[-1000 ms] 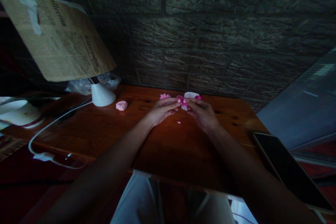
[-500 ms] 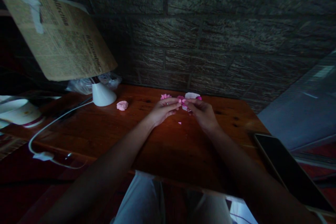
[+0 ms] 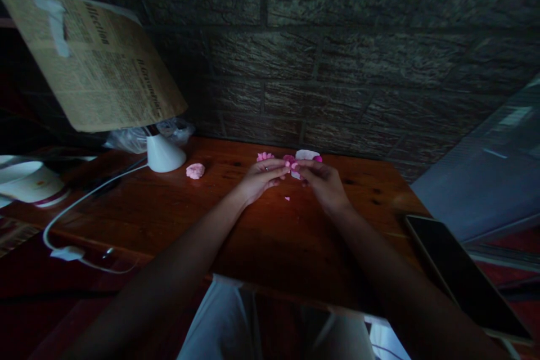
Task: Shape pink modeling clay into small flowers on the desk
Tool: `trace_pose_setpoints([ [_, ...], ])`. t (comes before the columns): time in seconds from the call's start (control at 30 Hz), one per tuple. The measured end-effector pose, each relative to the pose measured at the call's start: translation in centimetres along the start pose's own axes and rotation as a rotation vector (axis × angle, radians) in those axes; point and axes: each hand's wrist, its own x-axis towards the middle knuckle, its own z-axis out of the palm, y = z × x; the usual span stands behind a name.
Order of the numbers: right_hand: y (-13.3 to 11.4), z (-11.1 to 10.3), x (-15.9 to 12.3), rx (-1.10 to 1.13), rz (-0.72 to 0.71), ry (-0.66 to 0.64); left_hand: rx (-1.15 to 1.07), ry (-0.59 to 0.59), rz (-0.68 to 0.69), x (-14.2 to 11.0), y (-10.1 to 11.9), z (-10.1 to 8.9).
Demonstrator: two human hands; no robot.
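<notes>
My left hand (image 3: 265, 179) and my right hand (image 3: 321, 181) meet fingertip to fingertip over the table's far side. Between their pinched thumbs and fingers is a small pink piece of clay (image 3: 291, 165), partly hidden by the fingertips. Just behind the left hand sits a pink clay shape with a ridged edge (image 3: 265, 156). A darker pink piece (image 3: 289, 158) and a whitish flat piece (image 3: 307, 154) lie behind the fingers, with a magenta bit (image 3: 318, 158) at the right. A tiny pink scrap (image 3: 287, 198) rests in front of the hands.
A pink clay lump (image 3: 195, 170) lies left of the hands on the wooden table (image 3: 270, 236). Beyond it stands a lamp (image 3: 165, 154) with a newsprint shade and white cord. A paper cup (image 3: 31, 181) is far left, a dark-screened phone or tablet (image 3: 464, 275) at right. A stone wall (image 3: 270, 56) rises behind.
The hands stay together around the pink piece, with only slight finger movement. The whole view has shifted very slightly.
</notes>
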Motion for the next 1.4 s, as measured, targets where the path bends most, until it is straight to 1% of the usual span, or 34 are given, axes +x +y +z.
trace_pose_setpoints([
  [0.2, 0.1, 0.1, 0.0, 0.016, -0.024, -0.03, 0.045, 0.004, -0.009, -0.1, 0.1, -0.1],
  [0.5, 0.7, -0.3, 0.3, 0.082, 0.028, -0.028, 0.05, 0.029, -0.01, 0.1, 0.1, -0.1],
  [0.67, 0.9, -0.2, 0.3, 0.205, 0.076, -0.102, 0.03, 0.02, 0.001, 0.2, 0.1, -0.2],
  [0.8, 0.7, -0.2, 0.2, 0.257, 0.102, -0.128, 0.032, 0.021, 0.007, 0.3, 0.0, -0.4],
  [0.93, 0.5, -0.3, 0.2, 0.237, 0.117, -0.13, 0.043, 0.024, -0.003, 0.3, -0.1, -0.6],
  [1.03, 0.6, -0.3, 0.3, 0.202, 0.125, -0.096, 0.049, 0.032, -0.008, 0.3, 0.0, -0.7],
  [1.2, 0.9, -0.3, 0.6, 0.172, 0.086, -0.072, 0.045, 0.059, -0.012, 0.3, 0.1, -0.6],
  [1.4, 0.9, -0.4, 1.0, 0.153, -0.014, -0.077, 0.071, 0.035, 0.002, 0.3, 0.1, -0.6],
])
